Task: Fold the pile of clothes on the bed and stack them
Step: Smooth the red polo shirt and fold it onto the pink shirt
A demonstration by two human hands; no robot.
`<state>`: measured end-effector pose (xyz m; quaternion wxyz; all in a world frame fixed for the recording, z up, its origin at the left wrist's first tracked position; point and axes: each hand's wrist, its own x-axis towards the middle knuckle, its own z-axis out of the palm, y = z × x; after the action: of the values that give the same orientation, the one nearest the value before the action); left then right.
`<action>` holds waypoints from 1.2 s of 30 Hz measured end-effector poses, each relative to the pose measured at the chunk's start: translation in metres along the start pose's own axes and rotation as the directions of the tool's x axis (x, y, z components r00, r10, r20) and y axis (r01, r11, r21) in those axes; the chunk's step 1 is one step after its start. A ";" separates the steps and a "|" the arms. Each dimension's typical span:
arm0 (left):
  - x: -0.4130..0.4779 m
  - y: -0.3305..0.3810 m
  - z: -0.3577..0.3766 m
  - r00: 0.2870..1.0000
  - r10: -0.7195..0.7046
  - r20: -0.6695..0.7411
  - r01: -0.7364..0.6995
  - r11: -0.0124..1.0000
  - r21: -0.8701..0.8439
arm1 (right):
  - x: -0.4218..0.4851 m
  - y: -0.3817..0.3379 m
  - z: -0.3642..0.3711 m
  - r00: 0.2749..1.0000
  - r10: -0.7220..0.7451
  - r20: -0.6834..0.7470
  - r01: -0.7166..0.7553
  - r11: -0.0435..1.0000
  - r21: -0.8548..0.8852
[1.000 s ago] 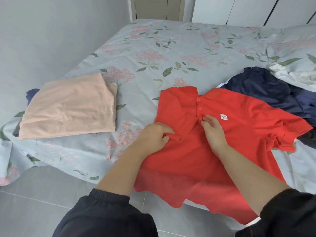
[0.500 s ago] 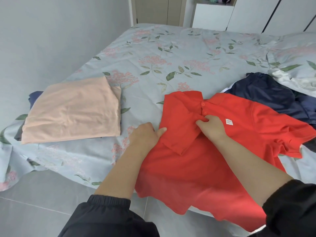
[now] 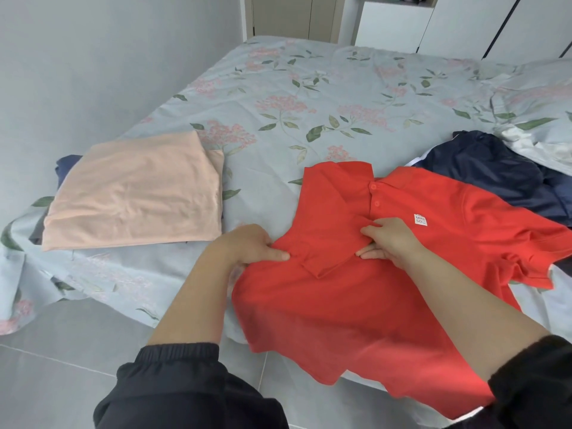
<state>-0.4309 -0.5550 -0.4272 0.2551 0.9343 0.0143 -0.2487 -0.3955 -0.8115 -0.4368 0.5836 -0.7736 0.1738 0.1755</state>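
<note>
Looking down at a red polo shirt spread front up on the bed, with its hem drooping past the near mattress edge above the grey tiled floor. Gripping the shirt's folded side with the left hand, pressing the thumb on top of the cloth and curling the other fingers beneath it. Pinching a ridge of red cloth just below the two placket buttons with the right hand, curling the fingers round the fold and laying the thumb along its lower side. Holding one sleeve folded inward across the chest, with the cuff ending between the two hands. Seeing a folded peach garment to the left, well apart from the shirt, resting on darker folded pieces peeking out at its far and left edges. Seeing a crumpled navy garment on the right, touching the shirt's far shoulder, and beyond it a pillow in the same floral print as the sheet. Wearing black sleeves pushed up the forearms.
</note>
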 end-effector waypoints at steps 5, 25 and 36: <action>-0.012 -0.011 -0.017 0.979 -0.065 0.194 0.031 0.985 0.172 | 0.001 -0.005 -0.003 0.996 -0.093 -0.009 0.068 0.780 -0.623; 0.055 0.061 0.072 0.897 0.300 -0.326 -0.109 0.863 0.493 | 0.079 -0.060 -0.018 0.788 -0.616 -0.016 0.410 0.543 -0.732; 0.082 0.071 0.075 0.871 0.232 -0.433 -0.043 0.914 0.404 | 0.147 -0.086 -0.028 0.889 -0.451 0.075 0.296 0.442 -0.847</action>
<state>-0.3828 -0.6613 -0.4886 0.0744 0.9964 -0.0406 0.0075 -0.2243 -0.8260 -0.4269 0.1472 -0.9864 -0.0610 0.0402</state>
